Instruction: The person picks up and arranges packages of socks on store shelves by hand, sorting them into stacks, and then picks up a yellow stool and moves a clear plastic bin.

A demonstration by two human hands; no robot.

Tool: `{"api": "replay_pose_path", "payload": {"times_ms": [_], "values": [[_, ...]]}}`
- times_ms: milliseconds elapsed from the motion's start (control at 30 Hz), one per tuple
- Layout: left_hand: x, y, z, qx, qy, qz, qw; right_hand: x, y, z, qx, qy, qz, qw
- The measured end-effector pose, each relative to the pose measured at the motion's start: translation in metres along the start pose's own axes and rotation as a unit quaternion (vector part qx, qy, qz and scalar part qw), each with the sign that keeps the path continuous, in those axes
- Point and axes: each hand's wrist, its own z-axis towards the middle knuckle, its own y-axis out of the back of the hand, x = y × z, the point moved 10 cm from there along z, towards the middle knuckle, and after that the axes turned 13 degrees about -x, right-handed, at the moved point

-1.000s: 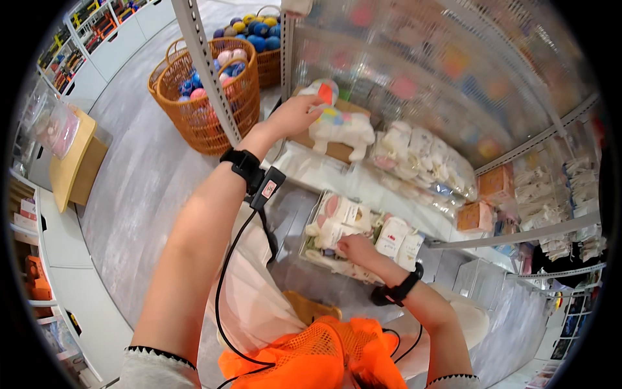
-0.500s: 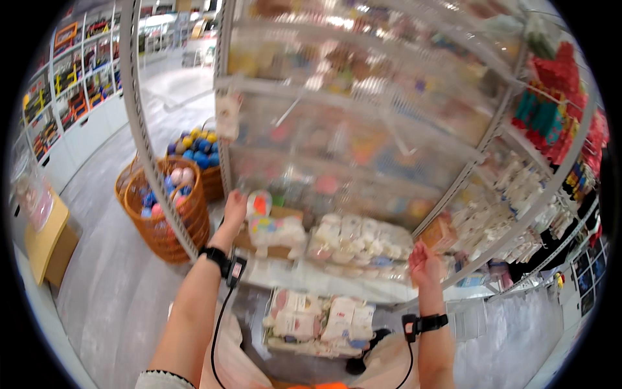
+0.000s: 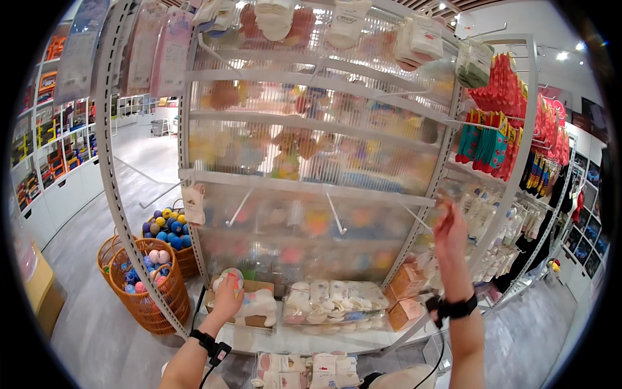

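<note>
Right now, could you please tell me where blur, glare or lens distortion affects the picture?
Head view throughout: the right hand looks blurred; the translucent panel smears the colours behind it; ceiling lights glare at upper right; the fisheye bows the metal upright at left, and the corners fall to black.

Rectangular plastic sock bag (image 3: 353, 318) sits on flat low shelf (image 3: 272, 342), btwn open cardboard tray (image 3: 262, 286) w/ animal-shaped fabric item (image 3: 256, 308) (L) & boxy cardboard cartons (image 3: 407, 282) (R); round wicker basket (image 3: 162, 311) far L.
</note>
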Motion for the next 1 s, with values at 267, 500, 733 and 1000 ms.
{"api": "replay_pose_path", "payload": {"times_ms": [267,500,733,1000], "values": [[-0.026,-0.008,-0.008,0.074,-0.151,0.122,0.978,0.111,-0.177,0.135,0.06,0.087,-0.038,0.994],[-0.019,-0.007,0.002,0.063,-0.168,0.163,0.97,0.108,-0.242,0.217,0.044,0.022,-0.116,0.992],[0.001,-0.019,0.004,0.085,-0.17,0.18,0.965,0.117,-0.278,0.241,0.156,0.013,-0.123,0.98],[0.019,-0.024,0.0,0.136,-0.177,0.19,0.956,0.119,-0.307,0.24,0.212,0.022,-0.158,0.964]]}}
